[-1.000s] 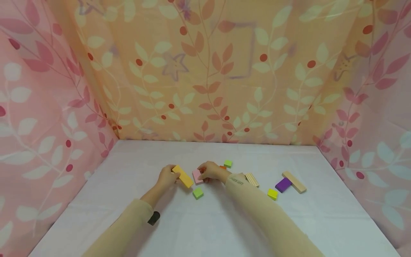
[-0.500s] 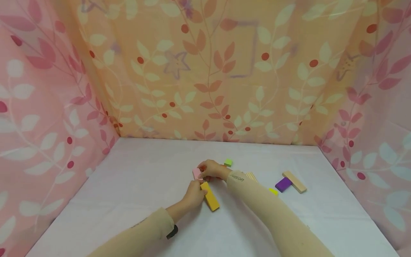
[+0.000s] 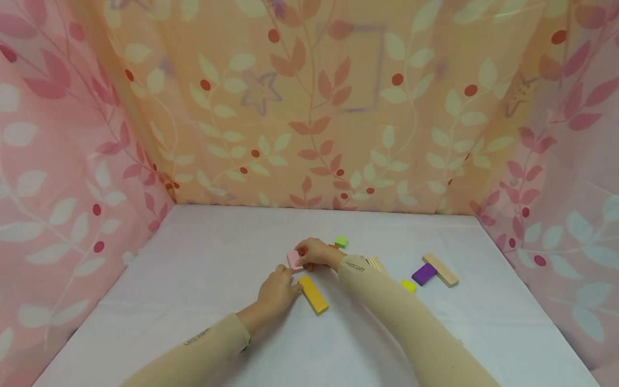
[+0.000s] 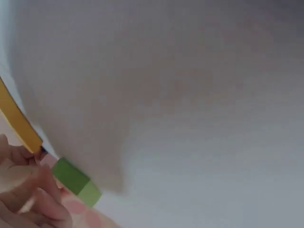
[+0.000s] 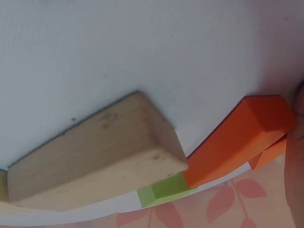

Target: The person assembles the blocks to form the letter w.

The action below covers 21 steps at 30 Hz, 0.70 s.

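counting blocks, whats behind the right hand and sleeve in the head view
Past the right hand and sleeve, an orange block, ridged block and yellow block show in part, with a green block beyond. The covered parts, and anything wholly hidden, cannot be seen there.

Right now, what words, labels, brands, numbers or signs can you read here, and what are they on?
Right sleeve, near its end: possibly "Let's", then letters too blurred to read surely.
Left sleeve, near its end: dark print, too small and blurred to read.
Blocks: no readable text shows.
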Motion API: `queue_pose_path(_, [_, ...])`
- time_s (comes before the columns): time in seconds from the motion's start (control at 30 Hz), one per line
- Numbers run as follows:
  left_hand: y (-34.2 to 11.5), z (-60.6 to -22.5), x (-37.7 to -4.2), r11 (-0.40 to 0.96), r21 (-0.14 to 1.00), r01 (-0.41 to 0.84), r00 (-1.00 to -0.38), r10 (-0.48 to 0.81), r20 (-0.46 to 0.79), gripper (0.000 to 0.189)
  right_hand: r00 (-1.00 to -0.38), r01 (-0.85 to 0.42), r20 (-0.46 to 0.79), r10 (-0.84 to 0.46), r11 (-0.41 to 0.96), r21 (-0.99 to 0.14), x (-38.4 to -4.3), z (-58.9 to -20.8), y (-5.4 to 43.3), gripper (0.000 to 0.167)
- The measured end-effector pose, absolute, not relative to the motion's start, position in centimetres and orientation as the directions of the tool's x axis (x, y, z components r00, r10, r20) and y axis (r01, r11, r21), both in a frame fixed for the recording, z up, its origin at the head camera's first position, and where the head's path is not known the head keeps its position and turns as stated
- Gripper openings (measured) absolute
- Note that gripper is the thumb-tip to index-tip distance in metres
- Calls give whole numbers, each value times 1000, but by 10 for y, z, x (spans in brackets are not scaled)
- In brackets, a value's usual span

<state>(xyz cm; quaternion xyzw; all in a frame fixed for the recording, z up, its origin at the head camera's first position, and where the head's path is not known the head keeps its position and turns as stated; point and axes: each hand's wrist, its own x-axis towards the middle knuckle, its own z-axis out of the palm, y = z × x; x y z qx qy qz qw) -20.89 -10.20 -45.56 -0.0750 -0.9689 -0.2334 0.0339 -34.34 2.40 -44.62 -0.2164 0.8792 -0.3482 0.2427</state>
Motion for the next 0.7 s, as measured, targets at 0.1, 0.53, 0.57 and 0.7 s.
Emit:
queue_pose_path(0.1, [-100, -450, -202, 880, 384, 279, -960, 258, 106, 41, -792, -205, -277, -544, 664, -719, -344, -447, 24, 50])
queue_pose_path(0.53, [-105, -447, -186, 866, 127, 483, -864, 495, -89, 43, -782, -192, -303, -545, 673, -714, -342, -444, 22, 50])
queue_pose_path(0.57, [-108, -447, -189, 861, 135, 490, -860, 503, -91, 43, -781, -188, -304, -546, 670, -719, -342, -443, 23, 50])
queue_pose_path(0.7, [-119, -445, -197, 830, 136, 542, -827, 555, -90, 42, -782, -146, -327, -531, 666, -732, -340, -443, 24, 49])
